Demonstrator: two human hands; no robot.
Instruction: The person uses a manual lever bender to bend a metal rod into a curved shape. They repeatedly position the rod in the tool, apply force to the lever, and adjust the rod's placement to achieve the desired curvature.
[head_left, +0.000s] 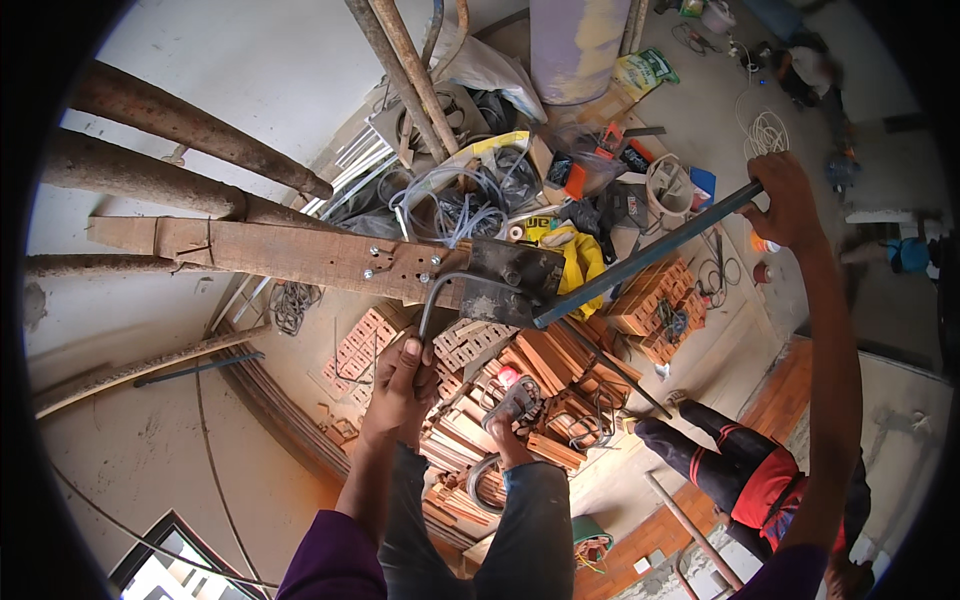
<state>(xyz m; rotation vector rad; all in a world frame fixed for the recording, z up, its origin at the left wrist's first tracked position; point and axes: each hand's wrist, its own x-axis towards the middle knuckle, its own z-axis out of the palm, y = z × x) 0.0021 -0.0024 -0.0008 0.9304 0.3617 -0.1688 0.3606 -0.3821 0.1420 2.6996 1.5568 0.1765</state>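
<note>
My left hand (pixel 403 388) is closed around one end of a bent grey steel rod (pixel 431 305). The rod curves up and over to a black metal bending plate (pixel 498 300) at the end of a wooden plank (pixel 290 258). Screws and drilled holes show in the plank. My right hand (pixel 785 205), raised at the right, grips the far end of a long blue-grey metal bar (pixel 650 253). The bar's lower end meets the plate. A dark straight rod (pixel 615 368) slants down right from there; whether it continues the bent one, I cannot tell.
Stacked bricks (pixel 545 365) lie below, with my sandalled foot (pixel 512 405) on them. Rusty poles (pixel 190 125) reach in from the left. Bags, tubing (pixel 450 195) and a bucket (pixel 670 188) clutter the floor beyond. Another person (pixel 775 485) is at the lower right.
</note>
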